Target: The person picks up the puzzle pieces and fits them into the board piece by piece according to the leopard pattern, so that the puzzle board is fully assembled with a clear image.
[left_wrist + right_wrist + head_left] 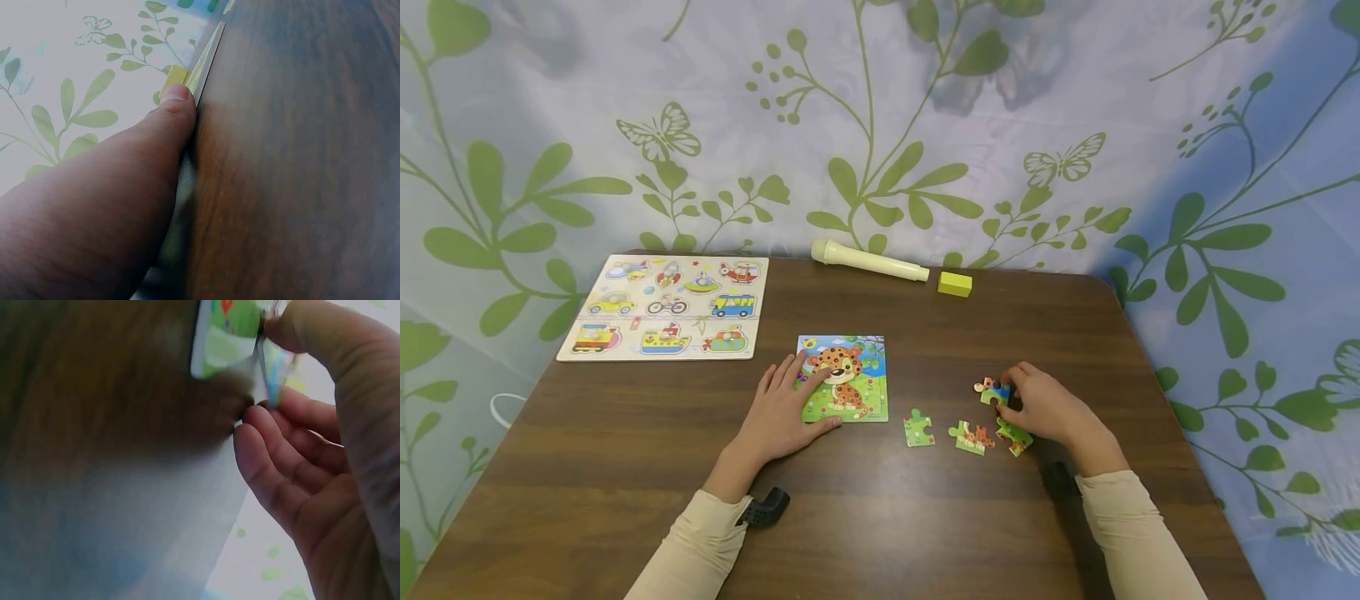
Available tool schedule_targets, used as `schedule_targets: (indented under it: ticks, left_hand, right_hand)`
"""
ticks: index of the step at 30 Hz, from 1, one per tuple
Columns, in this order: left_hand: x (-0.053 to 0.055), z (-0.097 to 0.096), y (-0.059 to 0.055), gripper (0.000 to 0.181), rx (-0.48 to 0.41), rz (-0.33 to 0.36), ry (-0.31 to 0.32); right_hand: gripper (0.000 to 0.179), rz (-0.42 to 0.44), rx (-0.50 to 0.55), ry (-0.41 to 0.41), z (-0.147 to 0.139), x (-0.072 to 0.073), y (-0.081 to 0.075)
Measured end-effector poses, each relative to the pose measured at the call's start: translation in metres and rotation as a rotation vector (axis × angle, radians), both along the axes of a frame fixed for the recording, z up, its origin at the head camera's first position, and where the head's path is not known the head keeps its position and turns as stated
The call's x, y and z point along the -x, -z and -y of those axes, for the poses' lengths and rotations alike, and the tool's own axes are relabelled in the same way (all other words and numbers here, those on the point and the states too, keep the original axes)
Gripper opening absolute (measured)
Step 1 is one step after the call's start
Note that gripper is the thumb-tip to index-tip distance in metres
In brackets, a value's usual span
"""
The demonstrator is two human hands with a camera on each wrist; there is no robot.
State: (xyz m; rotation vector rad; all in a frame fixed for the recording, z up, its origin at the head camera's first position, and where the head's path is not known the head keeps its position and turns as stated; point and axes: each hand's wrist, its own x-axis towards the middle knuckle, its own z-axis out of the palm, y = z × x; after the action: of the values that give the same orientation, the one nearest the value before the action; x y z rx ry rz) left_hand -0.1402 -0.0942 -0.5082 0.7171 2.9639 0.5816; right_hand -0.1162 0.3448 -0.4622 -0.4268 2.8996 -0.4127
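from here i see a brown wood-grain table (pixel 887 487) against a pale backdrop (pixel 880 133) of green leaves and butterflies, bluish toward the right

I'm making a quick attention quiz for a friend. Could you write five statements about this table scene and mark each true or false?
1. The left hand rests on the spotted-cat picture. True.
2. The right hand holds the yellow block. False: it pinches a puzzle piece.
3. In the head view, the yellow block lies just right of the cream stick. True.
4. In the head view, the vehicle board lies right of the spotted-cat picture. False: it lies to the left and farther back.
5. The leftmost loose piece touches the next piece. False: bare table shows between them.
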Motion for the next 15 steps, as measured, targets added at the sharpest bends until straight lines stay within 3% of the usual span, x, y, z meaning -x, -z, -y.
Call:
schedule_targets:
  ticks: [7,15]
  left_hand:
    - [-0.001,-0.001,0.002,0.082,-0.004,0.000,0.003]
    - [0.000,-0.001,0.000,0.081,-0.010,-0.005,0.001]
  right_hand:
    - [0.035,-0.038,0.113,0.064,-0.003,-0.002,0.008]
    - [0.035,-0.007,0.247,0.165,-0.006,-0.005,0.015]
